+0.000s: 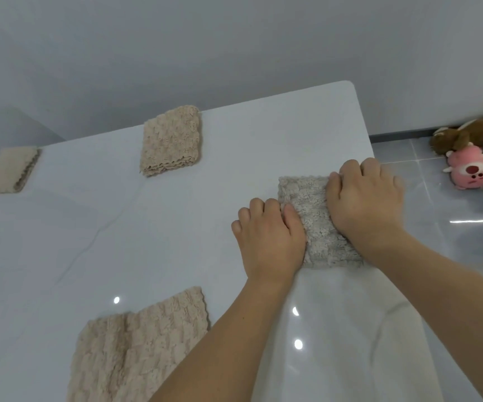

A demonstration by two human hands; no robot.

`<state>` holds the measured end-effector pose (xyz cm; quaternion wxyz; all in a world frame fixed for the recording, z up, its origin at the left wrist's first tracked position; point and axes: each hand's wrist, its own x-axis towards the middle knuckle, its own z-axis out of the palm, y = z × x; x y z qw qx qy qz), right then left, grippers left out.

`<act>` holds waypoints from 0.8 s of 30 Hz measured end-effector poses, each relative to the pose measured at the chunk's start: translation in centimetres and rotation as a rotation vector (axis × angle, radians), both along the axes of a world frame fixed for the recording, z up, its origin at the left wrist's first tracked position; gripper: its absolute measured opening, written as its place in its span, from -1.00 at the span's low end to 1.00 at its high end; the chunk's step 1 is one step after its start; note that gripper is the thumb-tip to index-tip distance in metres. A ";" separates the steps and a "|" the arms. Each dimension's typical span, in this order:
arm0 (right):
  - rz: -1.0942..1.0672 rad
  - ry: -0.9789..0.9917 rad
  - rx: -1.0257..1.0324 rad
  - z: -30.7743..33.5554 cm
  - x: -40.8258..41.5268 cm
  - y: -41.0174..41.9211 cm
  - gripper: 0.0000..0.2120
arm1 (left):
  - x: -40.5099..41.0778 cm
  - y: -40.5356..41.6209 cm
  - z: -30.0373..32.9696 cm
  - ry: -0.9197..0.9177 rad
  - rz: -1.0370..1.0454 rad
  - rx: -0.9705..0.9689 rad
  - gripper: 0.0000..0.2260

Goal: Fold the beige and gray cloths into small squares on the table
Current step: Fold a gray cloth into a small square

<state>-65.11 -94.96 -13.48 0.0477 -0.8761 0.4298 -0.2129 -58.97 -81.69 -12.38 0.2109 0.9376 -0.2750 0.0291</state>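
White table [176,227] bearing three beige cloths [171,139] and a gray cloth [312,216]

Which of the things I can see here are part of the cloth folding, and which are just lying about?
Part of the job:
gray cloth, under the left hand and right hand
folded beige cloth
folded cream cloth at the far edge
unfolded beige cloth
table

Just lying about:
pink plush toy on the floor
brown plush toy behind it
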 end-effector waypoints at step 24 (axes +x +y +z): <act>0.142 -0.519 0.762 1.7 -2.3 -1.2 -0.76 | 0.3 0.6 0.5 0.125 -0.094 -0.042 -0.69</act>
